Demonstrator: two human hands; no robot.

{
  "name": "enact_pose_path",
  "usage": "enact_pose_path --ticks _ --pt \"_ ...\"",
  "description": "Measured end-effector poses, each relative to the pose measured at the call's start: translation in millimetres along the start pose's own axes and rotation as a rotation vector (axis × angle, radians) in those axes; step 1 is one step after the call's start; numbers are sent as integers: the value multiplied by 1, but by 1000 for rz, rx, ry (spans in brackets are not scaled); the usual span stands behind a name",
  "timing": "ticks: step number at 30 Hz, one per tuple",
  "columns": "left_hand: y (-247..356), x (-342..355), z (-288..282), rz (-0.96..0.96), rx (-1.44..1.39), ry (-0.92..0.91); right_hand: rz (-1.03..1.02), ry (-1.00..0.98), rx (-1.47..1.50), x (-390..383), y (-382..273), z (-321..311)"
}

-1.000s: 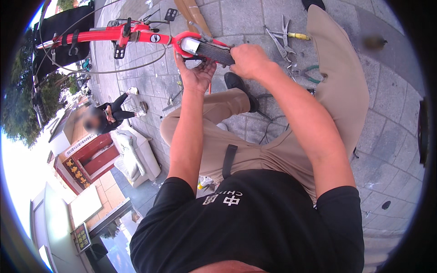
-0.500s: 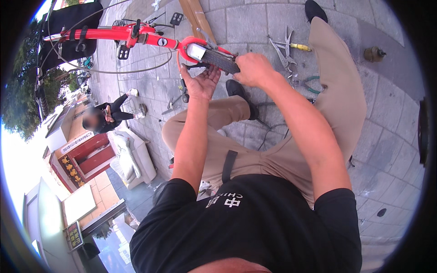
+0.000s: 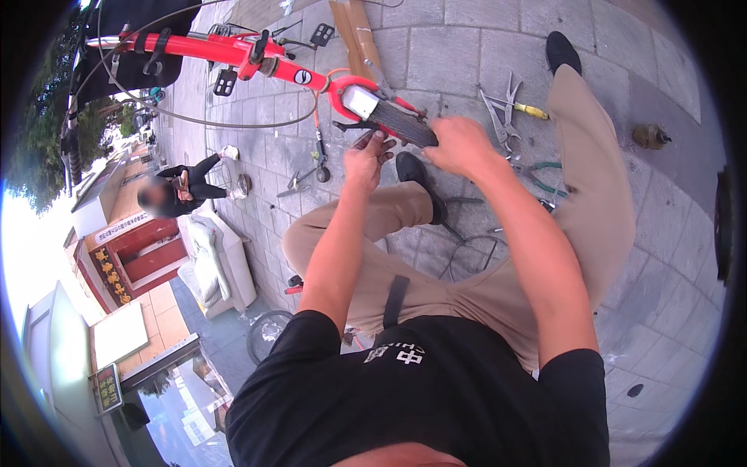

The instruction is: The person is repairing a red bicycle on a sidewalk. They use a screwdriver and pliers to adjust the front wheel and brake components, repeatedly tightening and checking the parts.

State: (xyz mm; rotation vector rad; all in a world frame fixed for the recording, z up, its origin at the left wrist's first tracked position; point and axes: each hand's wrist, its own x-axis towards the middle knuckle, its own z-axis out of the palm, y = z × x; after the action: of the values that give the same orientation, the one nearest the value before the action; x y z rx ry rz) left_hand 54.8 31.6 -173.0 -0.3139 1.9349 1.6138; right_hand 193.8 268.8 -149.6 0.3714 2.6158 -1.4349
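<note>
A red bicycle (image 3: 299, 76) reaches in from the upper left, its small front wheel (image 3: 403, 124) pointing toward me. The red fork arches round the tyre, with a white piece (image 3: 360, 102) between its legs. My right hand (image 3: 464, 146) is closed round the near end of the tyre. Just left of the wheel, my left hand (image 3: 366, 162) has its fingers curled together beside the fork; whatever lies between them is hidden. A black brake arm (image 3: 352, 125) sticks out from the fork just beyond that hand. A long, loose cable (image 3: 226, 124) loops beneath the frame.
On the paving to the right lie metal pliers (image 3: 493, 117), a yellow-handled tool (image 3: 532, 111) and green-handled pliers (image 3: 547, 166). A brownish jar (image 3: 650, 136) stands farther right. Cardboard (image 3: 359, 45) lies beyond the wheel. Leftward, a person (image 3: 187, 189) sits near a pale sofa (image 3: 222, 265).
My left hand has gone from open with spread fingers under the fork to curled fingers, slightly nearer me. The right hand stays on the tyre. The whole view has shifted somewhat.
</note>
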Motion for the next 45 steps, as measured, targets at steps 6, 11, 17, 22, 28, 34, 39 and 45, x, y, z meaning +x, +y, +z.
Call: enact_pose_path --ticks 6,11,17,22,28,34,39,45 --pt "-10 3 1 208 189 23 42 -39 14 -2 -4 -10" --pt "-30 11 1 320 170 60 17 -39 5 3 -2 -6" --pt "-35 13 6 300 118 21 24 -37 37 1 -7 -9" --pt "-32 16 6 282 110 11 49 -26 37 0 -6 -3" --pt "-36 25 -9 289 252 34 44 -1 36 -3 -7 -2" --pt "-30 18 -1 285 143 -5 48 -18 25 -6 -10 -3" --pt "-23 16 -1 270 171 -1 42 -2 18 -6 -6 0" --pt "-33 25 -15 361 360 97 85 58 -61 -5 -14 -2"
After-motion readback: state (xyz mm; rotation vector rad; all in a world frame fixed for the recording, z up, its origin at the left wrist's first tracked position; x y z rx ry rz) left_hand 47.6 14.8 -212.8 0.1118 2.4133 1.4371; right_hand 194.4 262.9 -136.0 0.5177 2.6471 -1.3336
